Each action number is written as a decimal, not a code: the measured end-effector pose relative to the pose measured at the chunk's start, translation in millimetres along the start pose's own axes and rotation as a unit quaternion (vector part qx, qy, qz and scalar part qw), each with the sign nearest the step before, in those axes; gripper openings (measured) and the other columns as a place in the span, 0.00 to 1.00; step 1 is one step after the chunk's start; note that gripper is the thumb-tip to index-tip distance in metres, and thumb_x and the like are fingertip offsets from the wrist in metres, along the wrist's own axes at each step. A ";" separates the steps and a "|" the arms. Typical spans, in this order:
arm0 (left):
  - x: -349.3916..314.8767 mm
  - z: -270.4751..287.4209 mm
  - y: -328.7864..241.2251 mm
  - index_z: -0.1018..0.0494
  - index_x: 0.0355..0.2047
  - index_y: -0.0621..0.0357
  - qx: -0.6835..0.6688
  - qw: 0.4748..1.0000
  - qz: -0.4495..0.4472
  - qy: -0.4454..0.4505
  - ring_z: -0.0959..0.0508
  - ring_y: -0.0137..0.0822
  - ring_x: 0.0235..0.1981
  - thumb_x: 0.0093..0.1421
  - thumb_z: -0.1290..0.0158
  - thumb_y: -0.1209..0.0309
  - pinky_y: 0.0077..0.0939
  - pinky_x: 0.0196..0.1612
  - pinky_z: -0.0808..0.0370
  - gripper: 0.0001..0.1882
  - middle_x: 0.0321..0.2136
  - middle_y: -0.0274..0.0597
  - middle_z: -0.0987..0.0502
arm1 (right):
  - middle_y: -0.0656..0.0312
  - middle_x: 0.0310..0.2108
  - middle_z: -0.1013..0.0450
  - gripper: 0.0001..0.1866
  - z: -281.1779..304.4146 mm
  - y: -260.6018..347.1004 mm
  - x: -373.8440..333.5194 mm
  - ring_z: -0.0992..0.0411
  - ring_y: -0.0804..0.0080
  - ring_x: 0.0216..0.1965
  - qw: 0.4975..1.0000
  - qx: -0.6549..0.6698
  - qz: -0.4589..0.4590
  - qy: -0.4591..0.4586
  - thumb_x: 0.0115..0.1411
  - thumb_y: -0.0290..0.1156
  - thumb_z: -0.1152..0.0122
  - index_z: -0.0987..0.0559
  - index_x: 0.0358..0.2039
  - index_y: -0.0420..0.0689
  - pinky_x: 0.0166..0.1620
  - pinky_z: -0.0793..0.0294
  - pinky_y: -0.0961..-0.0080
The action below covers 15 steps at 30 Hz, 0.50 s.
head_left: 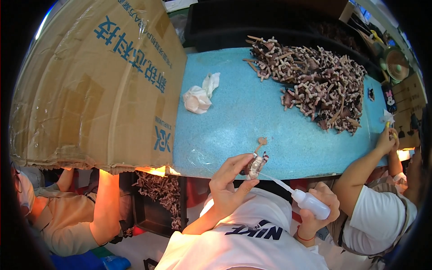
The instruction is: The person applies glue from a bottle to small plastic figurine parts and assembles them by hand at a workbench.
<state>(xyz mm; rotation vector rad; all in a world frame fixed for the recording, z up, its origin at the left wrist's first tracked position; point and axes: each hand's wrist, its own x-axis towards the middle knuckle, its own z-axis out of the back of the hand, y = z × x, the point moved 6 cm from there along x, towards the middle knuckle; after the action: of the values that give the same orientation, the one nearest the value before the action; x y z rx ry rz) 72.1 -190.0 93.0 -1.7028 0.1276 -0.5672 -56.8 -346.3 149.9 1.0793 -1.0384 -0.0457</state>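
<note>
Wearing white T-shirt (225,252) below grip; pinching small toy figurine (254,166) in L hand (228,182), closed only to its width; wrapping R hand (330,202) round squeeze bottle (314,206), aiming nozzle (282,183) in from pinch's R. Prob. best bracing figurine, squeezing lightly, holding nozzle steady.

The white shirt (213,252) bears bold dark lettering (272,232); a thin red cord (306,239) rings the wrist of the ungloved right hand (318,204).
</note>
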 end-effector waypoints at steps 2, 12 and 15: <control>1.0 -0.7 -6.0 0.30 0.47 0.65 0.015 1.000 -0.012 -0.002 0.27 0.34 0.39 0.45 0.40 0.79 0.23 0.42 0.30 0.26 0.42 0.50 0.28 | 0.58 0.14 0.33 0.20 -0.2 2.8 3.0 0.40 0.73 0.11 1.000 -0.014 0.010 0.012 0.40 0.33 0.30 0.27 0.30 0.34 0.17 0.45 0.79; 1.4 -1.4 -12.0 0.30 0.46 0.65 0.049 0.997 -0.063 0.003 0.27 0.31 0.35 0.44 0.39 0.81 0.21 0.39 0.29 0.26 0.42 0.50 0.28 | 0.60 0.10 0.37 0.21 -1.7 6.1 2.3 0.41 0.72 0.10 0.993 -0.062 0.073 0.068 0.41 0.33 0.30 0.27 0.30 0.32 0.15 0.44 0.80; 0.9 -1.6 -12.4 0.30 0.46 0.65 0.052 0.996 -0.069 0.000 0.27 0.30 0.34 0.43 0.39 0.81 0.21 0.38 0.29 0.26 0.42 0.49 0.28 | 0.60 0.10 0.37 0.21 -2.5 8.0 3.2 0.41 0.71 0.10 0.990 -0.076 0.075 0.094 0.41 0.34 0.30 0.27 0.30 0.33 0.15 0.43 0.79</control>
<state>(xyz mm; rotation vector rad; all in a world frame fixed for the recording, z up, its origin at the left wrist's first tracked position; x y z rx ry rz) 69.4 -189.0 105.2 -1.6178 -0.0189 -0.6646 -56.7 -342.0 157.7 0.8483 -0.9276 0.0943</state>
